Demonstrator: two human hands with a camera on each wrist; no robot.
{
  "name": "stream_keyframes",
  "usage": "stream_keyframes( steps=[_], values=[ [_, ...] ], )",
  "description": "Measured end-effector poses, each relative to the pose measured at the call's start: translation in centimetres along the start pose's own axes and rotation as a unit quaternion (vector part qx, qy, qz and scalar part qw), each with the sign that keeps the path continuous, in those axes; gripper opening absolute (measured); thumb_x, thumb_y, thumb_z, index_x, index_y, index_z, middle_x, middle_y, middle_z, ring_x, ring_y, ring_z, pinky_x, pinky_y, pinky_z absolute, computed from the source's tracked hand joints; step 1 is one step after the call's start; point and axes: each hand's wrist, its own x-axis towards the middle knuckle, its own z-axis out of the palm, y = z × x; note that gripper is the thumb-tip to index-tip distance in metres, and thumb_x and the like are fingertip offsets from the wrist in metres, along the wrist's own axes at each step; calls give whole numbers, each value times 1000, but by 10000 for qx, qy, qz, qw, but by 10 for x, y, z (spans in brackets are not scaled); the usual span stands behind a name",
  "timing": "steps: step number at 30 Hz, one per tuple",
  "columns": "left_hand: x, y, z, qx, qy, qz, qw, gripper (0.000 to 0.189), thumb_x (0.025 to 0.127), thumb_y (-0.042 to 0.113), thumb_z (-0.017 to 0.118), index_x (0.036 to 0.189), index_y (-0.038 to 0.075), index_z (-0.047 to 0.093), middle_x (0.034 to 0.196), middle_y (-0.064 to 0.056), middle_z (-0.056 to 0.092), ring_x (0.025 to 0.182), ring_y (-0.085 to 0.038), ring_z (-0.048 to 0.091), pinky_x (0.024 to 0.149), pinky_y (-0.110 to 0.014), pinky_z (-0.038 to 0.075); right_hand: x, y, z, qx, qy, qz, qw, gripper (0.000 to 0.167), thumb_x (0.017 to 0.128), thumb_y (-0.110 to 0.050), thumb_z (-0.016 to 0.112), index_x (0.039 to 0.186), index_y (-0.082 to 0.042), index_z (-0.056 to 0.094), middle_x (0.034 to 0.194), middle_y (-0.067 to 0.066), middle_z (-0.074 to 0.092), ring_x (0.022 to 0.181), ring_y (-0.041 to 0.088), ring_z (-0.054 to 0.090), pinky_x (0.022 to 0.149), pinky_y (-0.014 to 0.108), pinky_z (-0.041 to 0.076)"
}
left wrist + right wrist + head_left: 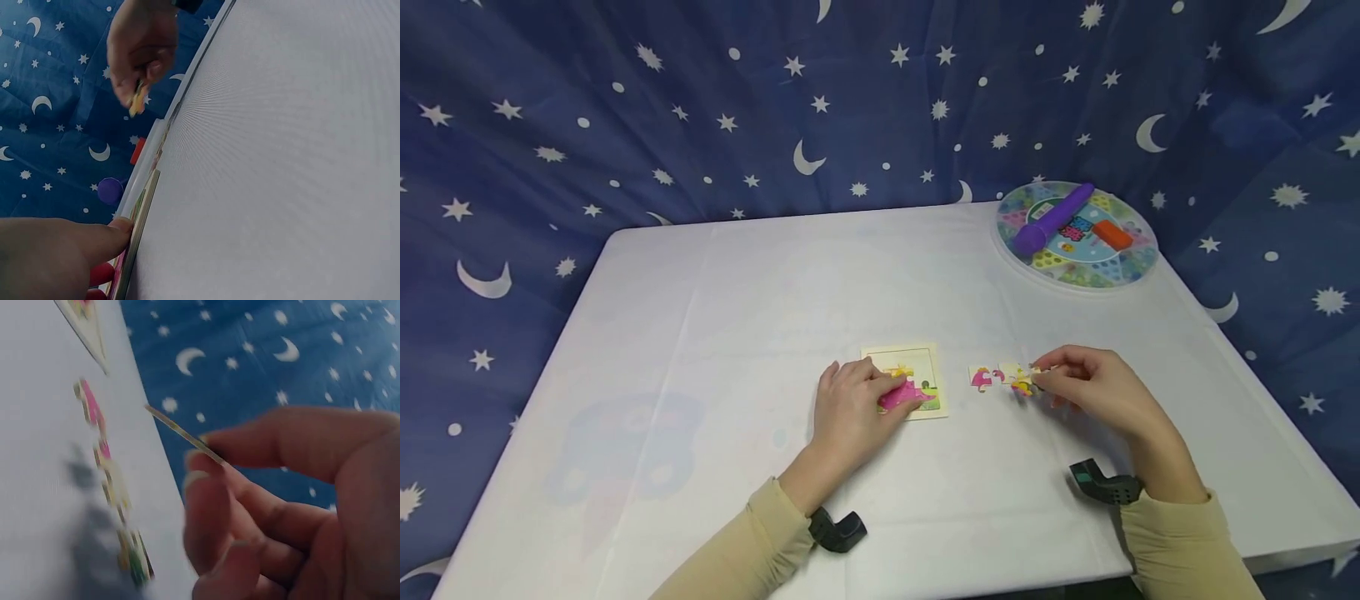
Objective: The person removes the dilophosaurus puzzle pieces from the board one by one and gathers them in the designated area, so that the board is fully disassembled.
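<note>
The puzzle board [920,363] lies on white table [760,292] before starry cloth [880,108]

- A dark blue cloth [865,108] hung behind the white table [775,283] and was seen also at left and right.
- On this cloth were white stars [899,55], crescent moons [486,289] and round dots [734,54].
- The table's far left corner was rounded.
- At near left, a faint bluish shape [595,442] was visible on its top.

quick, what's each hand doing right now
Left hand: open, fingers resting on the puzzle board.
Right hand: closed, pinching a puzzle piece.
</note>
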Motion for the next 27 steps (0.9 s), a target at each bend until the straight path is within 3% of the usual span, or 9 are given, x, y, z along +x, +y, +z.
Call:
stream_keyframes(
  steps=[8,19,27],
  values=[
    [-1,-2,-2,-8,69,36,10000,35,81,47,86,105,21,84,82,5,58,83,-19,61,102,-61,41,-15,30,-8,-344,18,205,9992,35,90,-32,81,108,-4,71,72,8,65,61,22,58,54,31,49],
    [-1,-1,-5,-134,121,4,9998,35,81,44,87,105,19,83,82,3,58,84,-21,61,104,-62,39,-10,34,-10,-821,258,435,9953,42,84,-42,85,105,-8,75,80,4,67,69,20,58,56,29,49],
    [0,0,-2,-120,38,36,9999,36,82,46,86,106,20,83,82,4,58,85,-20,61,104,-62,39,-13,21,-12,-745,475,257,9958,44,87,-45,81,109,-8,72,85,7,66,67,23,56,53,30,48]
  ],
)
